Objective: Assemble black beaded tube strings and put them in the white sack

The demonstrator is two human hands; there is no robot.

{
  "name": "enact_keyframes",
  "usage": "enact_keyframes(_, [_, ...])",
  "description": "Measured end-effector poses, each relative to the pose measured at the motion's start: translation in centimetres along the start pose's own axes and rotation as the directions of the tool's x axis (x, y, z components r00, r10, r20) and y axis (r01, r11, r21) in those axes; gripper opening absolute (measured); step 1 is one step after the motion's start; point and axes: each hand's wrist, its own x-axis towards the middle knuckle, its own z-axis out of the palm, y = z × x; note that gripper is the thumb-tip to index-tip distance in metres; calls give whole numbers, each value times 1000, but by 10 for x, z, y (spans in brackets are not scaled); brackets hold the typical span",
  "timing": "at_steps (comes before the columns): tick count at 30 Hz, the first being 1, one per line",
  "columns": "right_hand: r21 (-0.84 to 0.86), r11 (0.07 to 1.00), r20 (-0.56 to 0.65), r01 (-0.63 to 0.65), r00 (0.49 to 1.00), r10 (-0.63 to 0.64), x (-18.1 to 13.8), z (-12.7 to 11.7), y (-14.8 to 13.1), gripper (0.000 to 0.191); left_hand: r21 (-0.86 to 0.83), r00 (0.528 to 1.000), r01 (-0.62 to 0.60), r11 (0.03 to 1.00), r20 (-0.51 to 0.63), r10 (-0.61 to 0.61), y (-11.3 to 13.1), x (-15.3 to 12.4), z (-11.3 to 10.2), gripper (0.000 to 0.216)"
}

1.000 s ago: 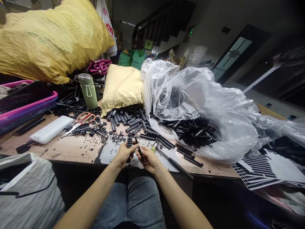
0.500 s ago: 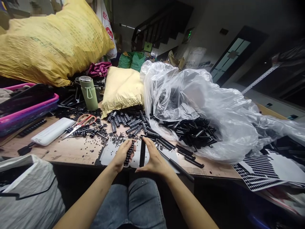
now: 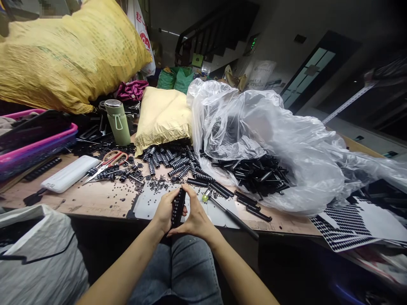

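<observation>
Black rod (image 3: 178, 206): slim, dark, studded with small pale beads along its length, standing nearly upright.
Position: clamped between both hands, above the near edge of the bench (image 3: 104, 199).
Left hand (image 3: 165, 208): fingers curled around the rod.
Right hand (image 3: 194, 218): closed against the rod's other side.

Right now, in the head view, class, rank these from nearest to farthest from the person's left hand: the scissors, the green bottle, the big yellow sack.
1. Scissors, on the table up and left of the left hand.
2. Green bottle, standing behind the scissors.
3. Big yellow sack, far back left.
</observation>
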Motion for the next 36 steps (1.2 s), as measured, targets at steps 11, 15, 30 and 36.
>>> enact_keyframes(11, [-11,986,-27,-167,986,166,-9,9,11,102,250,998,9,968,51,-22,-5,10,-6,25])
enact_keyframes(15, [-126,975,-122,-181,979,166,-13,29,26,85,765,878,-421,488,208,431,-31,14,-20,39])
enact_keyframes(30, [-422,617,-223,-664,736,639,-85,-52,38,30,591,671,-474,-653,722,167,-33,20,-37,39])
enact_keyframes(36, [-316,675,-52,-667,723,689,-83,-27,12,33,648,697,-387,-656,671,252,-45,16,-34,40])
